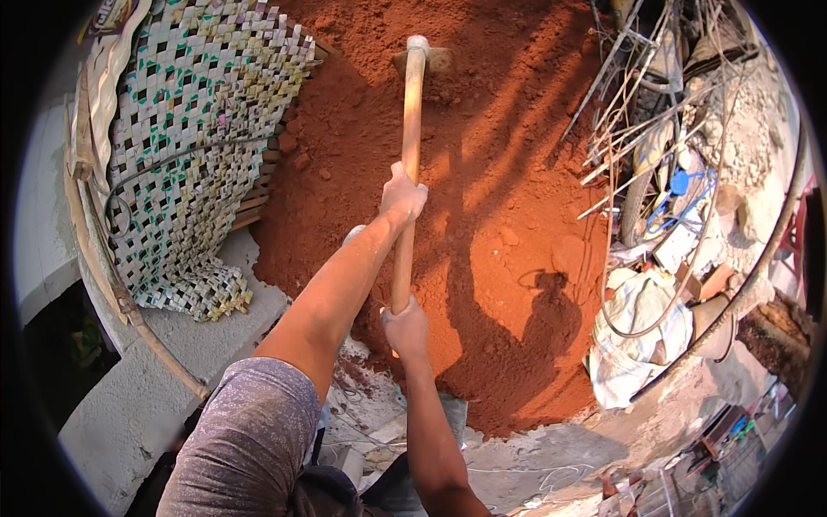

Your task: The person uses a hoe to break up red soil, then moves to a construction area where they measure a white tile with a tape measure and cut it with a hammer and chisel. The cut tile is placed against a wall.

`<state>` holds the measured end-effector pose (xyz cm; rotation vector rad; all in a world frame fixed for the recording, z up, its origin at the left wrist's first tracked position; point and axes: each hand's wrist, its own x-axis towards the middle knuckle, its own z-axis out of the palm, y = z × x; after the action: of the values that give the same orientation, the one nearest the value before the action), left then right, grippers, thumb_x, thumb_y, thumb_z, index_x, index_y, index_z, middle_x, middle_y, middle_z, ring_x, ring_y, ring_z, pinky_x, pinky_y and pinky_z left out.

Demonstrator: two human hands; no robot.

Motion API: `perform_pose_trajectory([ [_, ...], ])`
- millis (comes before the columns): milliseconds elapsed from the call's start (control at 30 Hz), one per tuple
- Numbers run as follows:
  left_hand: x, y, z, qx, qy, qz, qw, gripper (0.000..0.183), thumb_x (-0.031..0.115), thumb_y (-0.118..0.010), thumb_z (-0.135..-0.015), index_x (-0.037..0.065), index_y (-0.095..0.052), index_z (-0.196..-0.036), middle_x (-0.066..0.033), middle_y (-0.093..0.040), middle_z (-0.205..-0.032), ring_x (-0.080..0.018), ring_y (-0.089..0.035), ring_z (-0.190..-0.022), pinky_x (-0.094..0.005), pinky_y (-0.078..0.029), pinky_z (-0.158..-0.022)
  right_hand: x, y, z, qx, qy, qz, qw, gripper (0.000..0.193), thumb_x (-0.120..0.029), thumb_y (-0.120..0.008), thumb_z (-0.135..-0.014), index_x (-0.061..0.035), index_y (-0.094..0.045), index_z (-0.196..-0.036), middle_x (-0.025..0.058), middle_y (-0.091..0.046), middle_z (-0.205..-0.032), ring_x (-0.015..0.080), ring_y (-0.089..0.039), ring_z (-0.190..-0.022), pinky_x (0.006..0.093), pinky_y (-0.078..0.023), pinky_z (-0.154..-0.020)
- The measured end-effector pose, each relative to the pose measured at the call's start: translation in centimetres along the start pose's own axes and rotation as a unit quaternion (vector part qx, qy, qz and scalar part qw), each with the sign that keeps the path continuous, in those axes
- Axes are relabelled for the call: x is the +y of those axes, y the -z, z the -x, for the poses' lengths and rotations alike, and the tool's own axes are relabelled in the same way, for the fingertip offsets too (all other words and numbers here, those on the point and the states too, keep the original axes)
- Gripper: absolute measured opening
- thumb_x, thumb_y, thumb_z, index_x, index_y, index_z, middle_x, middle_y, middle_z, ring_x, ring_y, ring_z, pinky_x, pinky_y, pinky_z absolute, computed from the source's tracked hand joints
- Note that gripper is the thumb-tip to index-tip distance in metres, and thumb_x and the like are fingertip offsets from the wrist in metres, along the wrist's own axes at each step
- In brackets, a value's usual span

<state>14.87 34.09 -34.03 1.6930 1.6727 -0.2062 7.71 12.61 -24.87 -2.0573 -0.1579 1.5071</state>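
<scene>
My left hand [403,196] is closed around the middle of a long wooden handle, part of a hoe [412,112]. Lower down, my right hand [405,327] grips the same handle close to its butt end. The shaft points away from me, nearly straight up the view. At its far end the metal hoe head [439,59] rests on or just over loose red soil [508,233]; whether the blade is in the soil I cannot tell. My shadow falls across the soil on the right.
A woven mat [198,146] leans at the left by a concrete ledge [129,405]. Thin sticks and rods [637,95] jut in from the right. Below them lies a white sack [642,332], with a bent hose [758,267] alongside. Rubble and scraps [715,457] lie at lower right.
</scene>
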Motion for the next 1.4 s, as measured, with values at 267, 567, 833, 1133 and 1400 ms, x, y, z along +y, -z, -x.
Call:
perform_pose_trajectory([
  [267, -1.9, -6.4, 23.6, -0.079, 0.097, 0.014, 0.992, 0.058, 0.021, -0.064, -0.089, 0.000, -0.032, -0.131, -0.0326, -0.065, -0.107, -0.0464, -0.065, -0.104, -0.0502, -0.053, -0.090, 16.8, 9.1, 16.2, -0.016, -0.035, 0.049, 0.998, 0.036, -0.020, -0.075, -0.077, 0.0029, -0.061, -0.102, 0.0227, -0.069, -0.081, 0.0375, -0.071, -0.080, 0.0425, -0.054, -0.070],
  [567, -7.4, -17.8, 43.5, -0.215, 0.236, 0.162, 0.934, 0.065, 0.023, -0.069, -0.090, -0.005, -0.028, -0.132, -0.0300, -0.063, -0.103, -0.0332, -0.070, -0.089, -0.0425, -0.060, -0.070, 25.4, 22.0, 34.1, 0.001, -0.078, 0.232, 0.969, 0.042, -0.030, -0.075, -0.078, -0.0004, -0.061, -0.105, 0.0255, -0.071, -0.092, 0.0426, -0.069, -0.090, 0.0501, -0.054, -0.080],
  [833, -11.4, -18.5, 52.3, -0.260, 0.317, 0.509, 0.757, 0.038, 0.040, -0.074, -0.091, 0.007, -0.055, -0.094, -0.0062, -0.065, -0.087, -0.0230, -0.069, -0.077, -0.0444, -0.059, -0.062, 31.0, 29.4, 57.4, 0.045, -0.153, 0.207, 0.965, 0.024, -0.024, -0.065, -0.087, -0.0064, -0.058, -0.103, 0.0278, -0.067, -0.080, 0.0464, -0.067, -0.079, 0.0551, -0.051, -0.067],
  [1133, -11.0, -20.8, 65.2, -0.393, 0.443, 0.402, 0.698, 0.022, 0.016, -0.079, -0.083, 0.008, -0.058, -0.083, -0.0044, -0.057, -0.071, -0.0208, -0.060, -0.064, -0.0393, -0.051, -0.060, 27.5, 31.0, 63.1, 0.007, -0.221, 0.264, 0.939, 0.026, -0.028, -0.064, -0.089, -0.0074, -0.057, -0.102, 0.0264, -0.067, -0.078, 0.0478, -0.066, -0.077, 0.0567, -0.051, -0.068],
  [1400, -3.5, -7.5, 25.4, -0.228, 0.179, 0.446, 0.847, 0.030, 0.015, -0.076, -0.085, 0.004, -0.053, -0.101, -0.0021, -0.056, -0.069, -0.0118, -0.055, -0.055, -0.0307, -0.048, -0.051, 23.5, 12.4, 36.7, 0.026, -0.074, 0.059, 0.995, 0.044, -0.031, -0.080, -0.076, -0.0029, -0.064, -0.106, 0.0223, -0.071, -0.084, 0.0416, -0.071, -0.084, 0.0486, -0.055, -0.075],
])
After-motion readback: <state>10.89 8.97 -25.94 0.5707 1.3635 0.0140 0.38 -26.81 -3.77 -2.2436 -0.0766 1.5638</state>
